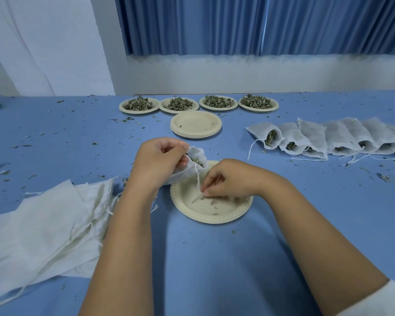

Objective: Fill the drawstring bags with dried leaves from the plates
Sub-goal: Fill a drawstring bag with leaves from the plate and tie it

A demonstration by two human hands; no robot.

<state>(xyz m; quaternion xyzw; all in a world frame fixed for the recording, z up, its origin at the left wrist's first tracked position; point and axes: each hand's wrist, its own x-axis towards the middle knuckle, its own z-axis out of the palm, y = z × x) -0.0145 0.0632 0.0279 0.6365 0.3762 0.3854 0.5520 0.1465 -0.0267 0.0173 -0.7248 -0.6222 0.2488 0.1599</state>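
Leaves were nearly gone from the plate (211, 210) at centre; left hand (156, 161) gripped the bag (195, 164) at 11 o'clock, right hand (224, 182) fingers pinched last scraps. Next probably: drop them into the mouth.

blue table (214, 258) | leaf plates (139, 105) | empty plate stack (196, 124) | filled bags (328, 139) | empty bags (48, 224) | near plate (211, 209)

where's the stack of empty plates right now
In the head view, the stack of empty plates sits on the blue table just past the hands, centred in front of the row of four leaf-filled plates, left of the filled bags.
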